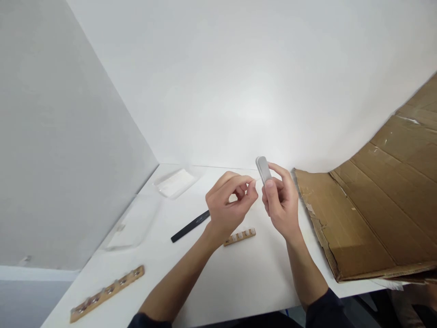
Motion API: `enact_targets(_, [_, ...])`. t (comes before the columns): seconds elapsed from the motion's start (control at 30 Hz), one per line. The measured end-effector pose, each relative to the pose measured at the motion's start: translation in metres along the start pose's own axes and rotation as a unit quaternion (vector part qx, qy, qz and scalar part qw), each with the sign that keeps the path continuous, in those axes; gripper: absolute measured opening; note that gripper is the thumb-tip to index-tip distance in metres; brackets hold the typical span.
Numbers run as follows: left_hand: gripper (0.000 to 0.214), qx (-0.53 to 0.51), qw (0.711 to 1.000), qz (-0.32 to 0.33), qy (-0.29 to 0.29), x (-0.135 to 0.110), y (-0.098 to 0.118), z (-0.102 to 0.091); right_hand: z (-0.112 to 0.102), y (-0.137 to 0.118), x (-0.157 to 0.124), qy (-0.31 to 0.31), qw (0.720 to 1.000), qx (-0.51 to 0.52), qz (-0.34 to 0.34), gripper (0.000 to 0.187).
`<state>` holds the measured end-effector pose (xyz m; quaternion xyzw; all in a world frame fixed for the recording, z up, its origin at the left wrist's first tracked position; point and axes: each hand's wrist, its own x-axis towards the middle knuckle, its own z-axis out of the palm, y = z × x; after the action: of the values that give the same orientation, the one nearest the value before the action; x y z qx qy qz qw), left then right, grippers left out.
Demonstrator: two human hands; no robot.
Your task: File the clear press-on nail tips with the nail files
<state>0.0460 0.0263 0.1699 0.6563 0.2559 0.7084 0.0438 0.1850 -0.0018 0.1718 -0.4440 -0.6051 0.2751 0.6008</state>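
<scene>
My right hand (282, 200) is closed round a small grey oblong device with rounded ends (263, 169), held upright above the table between thumb and fingers. To its left, my left hand (230, 196) pinches with thumb and forefinger. A thin whitish sliver (258, 179) sticks out from that pinch toward the device; its kind is too small to tell. Below the hands lies a short wooden strip with pale nail-like tips (243, 236) standing along it. A black nail file (190, 226) rests left of my left hand, its far end hidden behind the hand.
A longer wooden strip with several round metal pieces and clear tips (107, 293) lies at the front left. Two clear plastic packages, one with white contents (175, 182) and one flatter (131, 223), lie along the left. Folded brown cardboard (368, 205) covers the right side, against the wall.
</scene>
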Motion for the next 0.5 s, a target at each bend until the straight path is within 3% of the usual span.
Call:
enact_targets(0.17, [0.017, -0.033, 0.999, -0.023, 0.008, 0.003, 0.002, -0.003, -0.001, 0.003, -0.002, 0.033, 0.999, 0.014, -0.02, 0.034])
enact_targets(0.3, [0.017, -0.082, 0.993, -0.08, 0.0, 0.004, 0.001, -0.001, 0.001, 0.008, -0.003, -0.013, 0.998, 0.003, -0.054, 0.035])
enact_targets(0.43, [0.017, -0.101, 0.989, -0.107, 0.005, 0.005, 0.0, 0.0, 0.003, 0.011, -0.001, 0.024, 0.999, -0.012, -0.04, 0.036])
enact_targets(0.5, [0.017, -0.107, 0.988, -0.113, 0.004, 0.006, 0.0, 0.0, 0.003, 0.01, -0.001, 0.01, 0.998, -0.008, -0.06, 0.036])
